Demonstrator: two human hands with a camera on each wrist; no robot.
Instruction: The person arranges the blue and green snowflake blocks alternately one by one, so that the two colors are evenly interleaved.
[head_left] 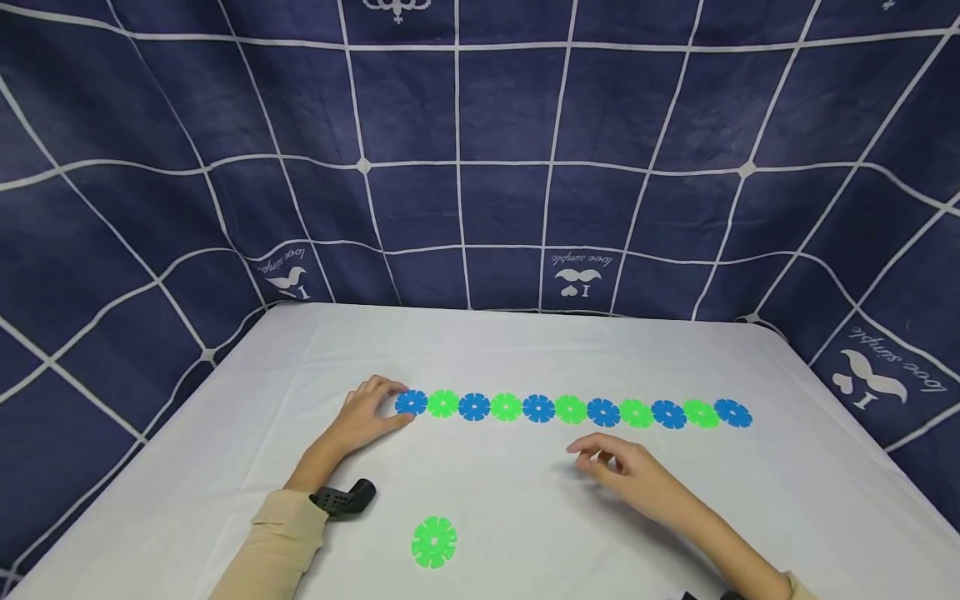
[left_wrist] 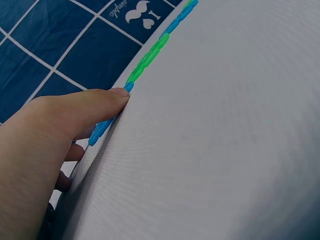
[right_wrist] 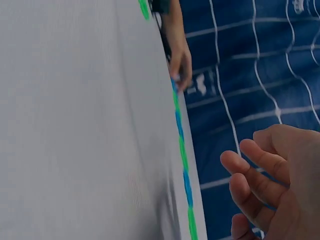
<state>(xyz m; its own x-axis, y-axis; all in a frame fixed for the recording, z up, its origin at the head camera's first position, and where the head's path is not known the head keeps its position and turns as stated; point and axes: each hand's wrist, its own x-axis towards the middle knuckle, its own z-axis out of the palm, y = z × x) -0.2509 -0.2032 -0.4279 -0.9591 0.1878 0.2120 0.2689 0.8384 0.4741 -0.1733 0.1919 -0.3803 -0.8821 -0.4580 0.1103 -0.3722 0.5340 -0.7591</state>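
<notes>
A row of notched plastic snowflake discs, blue alternating with green, crosses the white table. At its left end my left hand point(head_left: 369, 415) pinches the blue snowflake disc point(head_left: 411, 404) between thumb and forefinger. In the left wrist view the thumb point(left_wrist: 117, 95) covers part of that disc's edge. Beside it in the row comes a green snowflake disc point(head_left: 443, 404). My right hand point(head_left: 618, 468) hovers in front of the row's right half, its fingers loosely bent with nothing between them. The right wrist view shows this hand point(right_wrist: 275, 185) away from the discs.
One loose green snowflake disc point(head_left: 433, 542) lies nearer to me on the white tablecloth point(head_left: 510, 492). Another blue snowflake disc point(head_left: 732, 413) ends the row at the right. A dark blue curtain point(head_left: 502, 208) with white lines hangs behind and beside the table.
</notes>
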